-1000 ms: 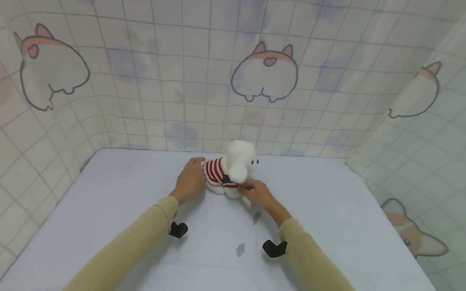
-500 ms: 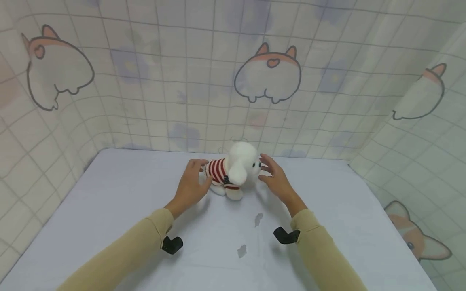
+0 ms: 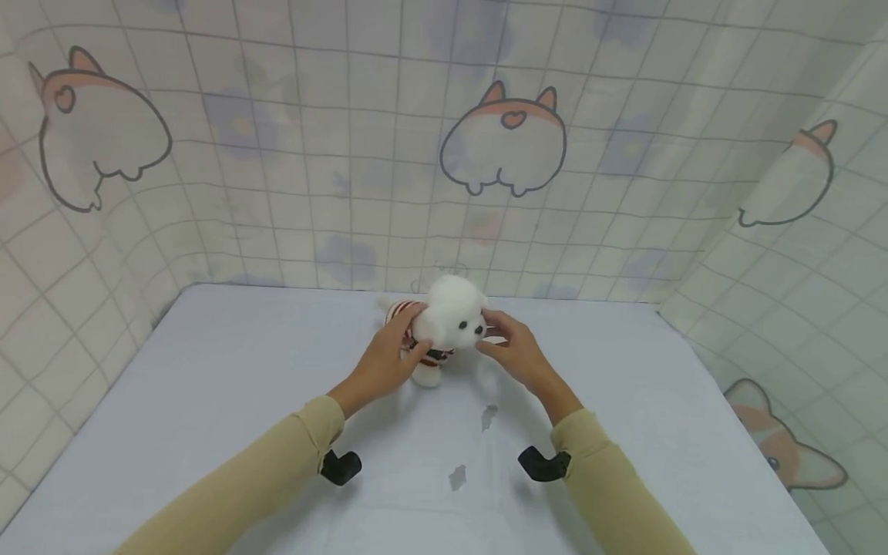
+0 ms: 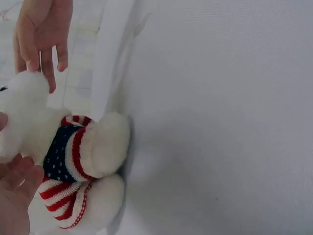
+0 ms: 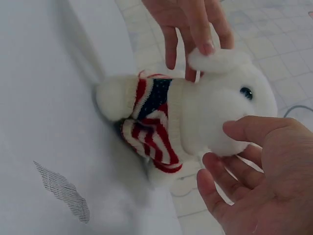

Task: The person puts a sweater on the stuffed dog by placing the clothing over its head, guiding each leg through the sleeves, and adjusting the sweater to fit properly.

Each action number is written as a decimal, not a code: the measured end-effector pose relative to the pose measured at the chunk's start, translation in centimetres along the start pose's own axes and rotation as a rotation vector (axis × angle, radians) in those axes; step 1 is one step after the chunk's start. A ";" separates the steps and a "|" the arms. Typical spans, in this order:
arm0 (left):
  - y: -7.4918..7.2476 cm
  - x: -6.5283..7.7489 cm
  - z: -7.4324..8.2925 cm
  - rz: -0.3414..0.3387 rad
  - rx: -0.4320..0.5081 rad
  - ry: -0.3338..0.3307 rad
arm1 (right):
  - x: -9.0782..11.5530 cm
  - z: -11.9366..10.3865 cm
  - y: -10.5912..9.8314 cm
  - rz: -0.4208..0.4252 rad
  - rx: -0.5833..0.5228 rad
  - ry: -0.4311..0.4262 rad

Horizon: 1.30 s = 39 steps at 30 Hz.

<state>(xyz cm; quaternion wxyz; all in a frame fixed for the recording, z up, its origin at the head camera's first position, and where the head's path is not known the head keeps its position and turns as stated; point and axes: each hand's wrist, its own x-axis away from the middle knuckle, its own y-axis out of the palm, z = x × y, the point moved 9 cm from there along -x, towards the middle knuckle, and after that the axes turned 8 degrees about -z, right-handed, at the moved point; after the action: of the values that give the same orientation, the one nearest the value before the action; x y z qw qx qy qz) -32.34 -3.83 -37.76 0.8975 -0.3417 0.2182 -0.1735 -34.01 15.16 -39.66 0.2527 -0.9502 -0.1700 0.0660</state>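
Note:
A white plush dog (image 3: 449,312) in a red-and-white striped sweater with a dark blue starry part (image 4: 59,152) sits upright on the far part of the table. My left hand (image 3: 384,361) holds it at the side of the head, thumb and fingers about the floppy ear (image 5: 220,62). From the other side my right hand (image 3: 522,356) cups the muzzle (image 5: 220,134), its thumb on one side and fingers curling under. The dog's face points to the right and partly towards me. Its hind part is largely hidden behind my left hand in the head view.
A white cloth covers the table (image 3: 597,493), with two small grey patches, one a grey patch (image 3: 458,477) near the middle. Close behind the dog rises a checked curtain (image 3: 361,169) printed with cartoon corgis. Black wrist mounts (image 3: 340,467) stick out below the sleeves.
My right hand left the dog's chest and went up to its muzzle. My left hand moved from the rear to the head. The dog's head has turned more towards me.

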 end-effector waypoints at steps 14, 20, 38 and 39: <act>-3.2 -0.5 -4.1 0.051 0.054 -0.085 | 1.6 -2.8 1.0 0.169 0.061 -0.069; -2.5 0.3 -5.2 -0.089 0.154 -0.255 | -0.7 -0.7 -0.4 0.174 -0.164 0.061; 0.5 -0.6 -5.9 -0.225 0.420 -0.311 | -3.4 2.7 4.1 -0.069 0.019 0.239; 0.5 -0.6 -6.0 -0.231 0.440 -0.303 | -3.2 2.5 4.1 -0.061 0.033 0.230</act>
<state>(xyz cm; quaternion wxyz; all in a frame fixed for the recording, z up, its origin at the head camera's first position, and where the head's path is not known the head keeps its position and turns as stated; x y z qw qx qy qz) -35.81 -6.41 -42.00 0.9468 -0.1833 -0.0017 -0.2645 -36.33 11.85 -43.78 0.2882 -0.9416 -0.1674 -0.0483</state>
